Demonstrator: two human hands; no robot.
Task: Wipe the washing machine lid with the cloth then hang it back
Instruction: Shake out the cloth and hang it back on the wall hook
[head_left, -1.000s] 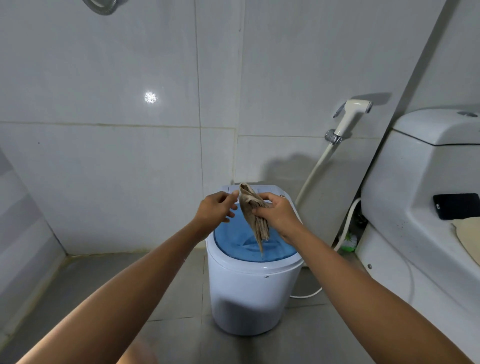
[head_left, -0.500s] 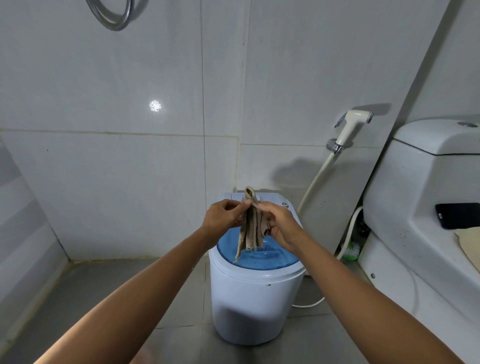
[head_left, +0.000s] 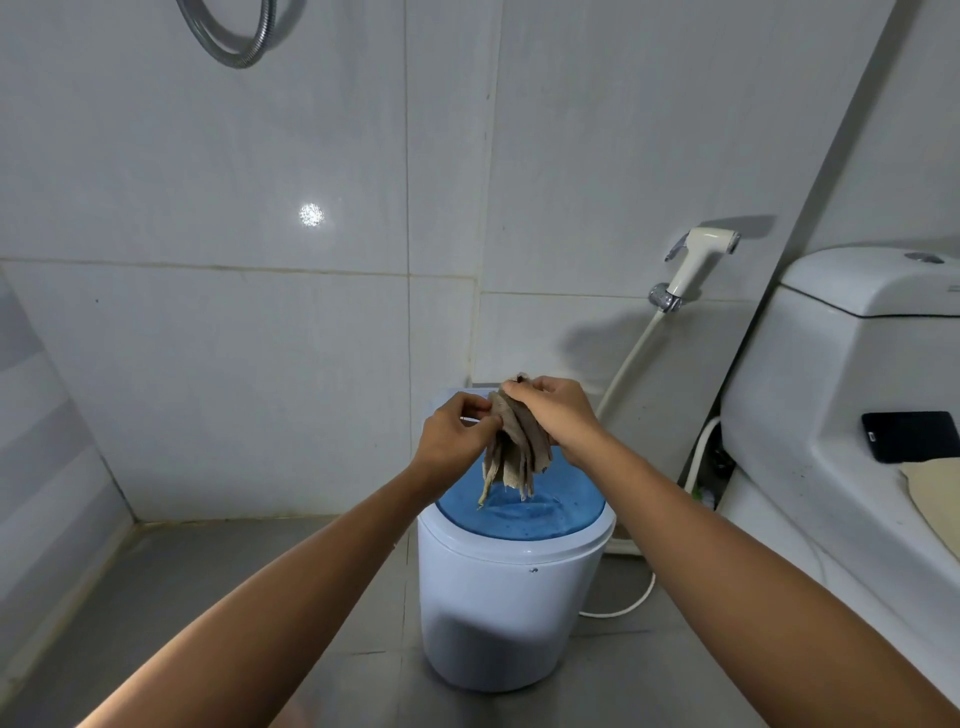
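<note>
White wall tiles and a grey floor frame a small washing machine (head_left: 511, 597) standing on the floor near the wall, its blue lid (head_left: 524, 512) closed. Both arms reach straight out over it. The left hand (head_left: 457, 434) and right hand (head_left: 558, 415) each pinch the bunched top of a tan cloth (head_left: 514, 447), which hangs in folds just above the lid's far edge, apparently not touching it. Judging by this, the cloth is being gathered or readied; whether wiping is done cannot be told. Next would be lowering it onto the lid, or carrying it to its hook, which is not visible.
</note>
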